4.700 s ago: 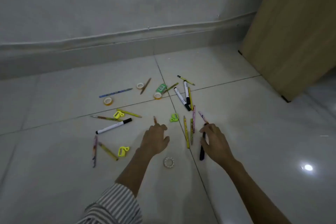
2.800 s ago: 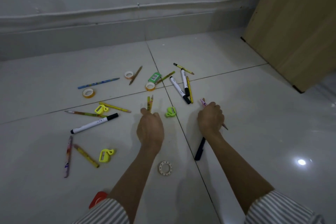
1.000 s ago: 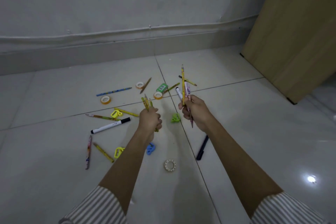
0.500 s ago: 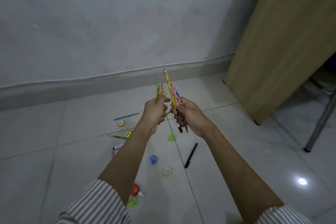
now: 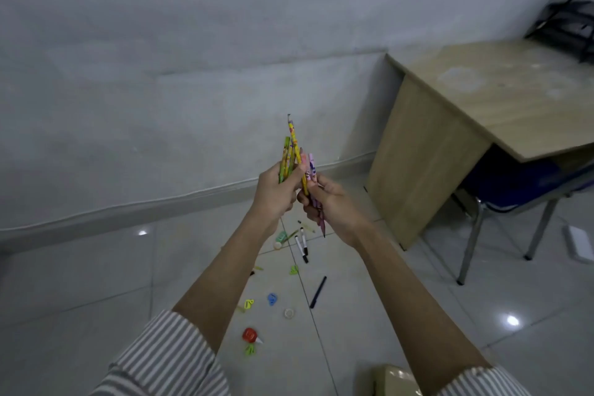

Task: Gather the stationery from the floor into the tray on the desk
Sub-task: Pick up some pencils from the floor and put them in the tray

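Both my hands are raised at mid-frame, close together. My left hand [image 5: 276, 190] is closed around a few yellow-green pencils [image 5: 286, 157] pointing up. My right hand [image 5: 328, 202] grips a yellow pencil and pink pencils [image 5: 311, 167]. Far below on the tiled floor lie markers [image 5: 301, 244], a black pen [image 5: 318, 292], a green eraser [image 5: 281, 237], a tape roll [image 5: 289, 313], a blue clip [image 5: 272, 298] and a red sharpener [image 5: 250, 335]. The wooden desk [image 5: 501, 100] stands at the right, with a dark wire tray [image 5: 569, 19] at its far corner.
A blue chair [image 5: 514, 199] with metal legs is tucked under the desk. A white power strip [image 5: 578, 243] lies on the floor at the far right. A cardboard box corner [image 5: 395, 379] shows at the bottom edge. The grey wall runs behind.
I have risen from the floor with pencils in both hands. My hands came together and higher, and the view swung up and right, bringing the desktop and tray into sight.
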